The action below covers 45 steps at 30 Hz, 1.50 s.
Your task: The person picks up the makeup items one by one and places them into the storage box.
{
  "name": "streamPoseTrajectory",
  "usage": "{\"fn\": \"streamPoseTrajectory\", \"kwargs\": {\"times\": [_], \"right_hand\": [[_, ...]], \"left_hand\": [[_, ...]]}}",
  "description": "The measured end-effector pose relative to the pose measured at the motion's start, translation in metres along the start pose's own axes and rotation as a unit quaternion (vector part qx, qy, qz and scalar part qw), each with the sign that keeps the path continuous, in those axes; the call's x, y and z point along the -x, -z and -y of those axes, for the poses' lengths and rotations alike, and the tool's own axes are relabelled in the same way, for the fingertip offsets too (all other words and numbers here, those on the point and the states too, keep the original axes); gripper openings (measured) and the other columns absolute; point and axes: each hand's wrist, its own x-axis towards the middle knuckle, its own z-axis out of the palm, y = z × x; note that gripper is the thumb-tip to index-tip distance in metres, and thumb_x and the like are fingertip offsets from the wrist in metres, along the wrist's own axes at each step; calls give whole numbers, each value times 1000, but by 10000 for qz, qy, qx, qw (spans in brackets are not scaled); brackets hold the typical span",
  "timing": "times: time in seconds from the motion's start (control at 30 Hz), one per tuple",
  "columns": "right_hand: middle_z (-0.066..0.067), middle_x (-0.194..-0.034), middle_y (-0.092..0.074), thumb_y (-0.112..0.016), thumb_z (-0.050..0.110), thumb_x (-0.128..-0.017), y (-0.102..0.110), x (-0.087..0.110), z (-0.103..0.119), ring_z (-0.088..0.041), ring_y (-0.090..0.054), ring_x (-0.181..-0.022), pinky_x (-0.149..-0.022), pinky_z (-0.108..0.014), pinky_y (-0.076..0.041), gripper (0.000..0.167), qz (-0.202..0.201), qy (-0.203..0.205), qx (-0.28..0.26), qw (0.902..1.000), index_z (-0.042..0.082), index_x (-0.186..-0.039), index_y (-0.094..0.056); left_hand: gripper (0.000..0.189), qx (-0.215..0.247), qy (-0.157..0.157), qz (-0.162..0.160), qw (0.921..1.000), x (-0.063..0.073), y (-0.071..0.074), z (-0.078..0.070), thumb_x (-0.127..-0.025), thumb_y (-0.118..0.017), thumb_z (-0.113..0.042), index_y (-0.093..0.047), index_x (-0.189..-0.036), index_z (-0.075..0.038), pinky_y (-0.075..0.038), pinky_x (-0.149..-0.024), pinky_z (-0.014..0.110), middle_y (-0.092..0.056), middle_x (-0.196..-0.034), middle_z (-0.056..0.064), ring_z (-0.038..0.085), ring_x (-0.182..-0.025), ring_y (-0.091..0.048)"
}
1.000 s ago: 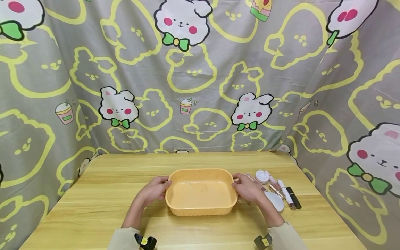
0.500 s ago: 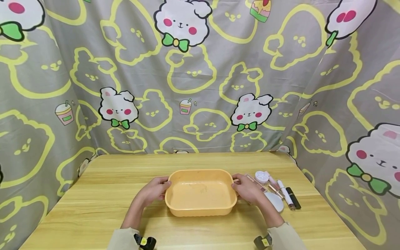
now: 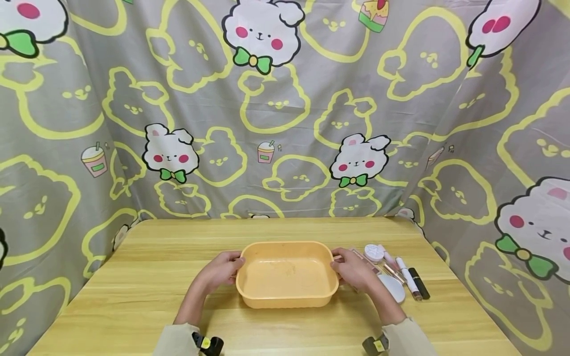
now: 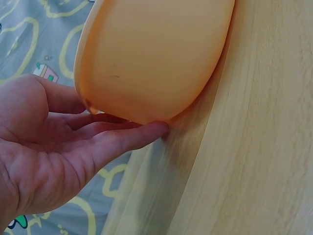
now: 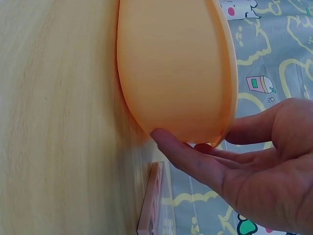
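An orange plastic basin [image 3: 287, 287], rectangular with rounded corners, stands on the wooden table in the head view. At its left end my left hand [image 3: 221, 271] grips the rim, thumb on the near side. The right hand [image 3: 354, 271] holds the opposite end in much the same way. From the left wrist, the hand [image 4: 58, 142] spans the end of the basin [image 4: 156, 58] between thumb and fingers. In the right wrist view the other hand [image 5: 259, 171] does likewise on the basin wall [image 5: 171, 68]. Some fingertips are hidden behind the wall.
Makeup items lie right of the basin: an eyeshadow palette [image 3: 366, 261], a round white compact [image 3: 373, 252], a pale oval case [image 3: 392, 288], a white tube [image 3: 408, 278] and a black tube [image 3: 419, 283]. A grey cartoon curtain [image 3: 285, 202] surrounds the wooden table [image 3: 178, 237].
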Motion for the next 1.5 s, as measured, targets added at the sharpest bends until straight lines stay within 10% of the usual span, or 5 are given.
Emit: {"fn": "streamPoseTrajectory", "kwargs": {"times": [1.5], "right_hand": [[-20,-108,-71,-52,15,-101,33,-2,-7,-23,-67,-85,-66,-32,-53,37,-1432,-45,1135,9832,-4,-132,-59]], "left_hand": [[48,159,287,-240,9992,-1,-5,-4,-108,-40,-15,-39,-150,9,-61,-79,42,-60,-134,27,35,-116,-65]]}}
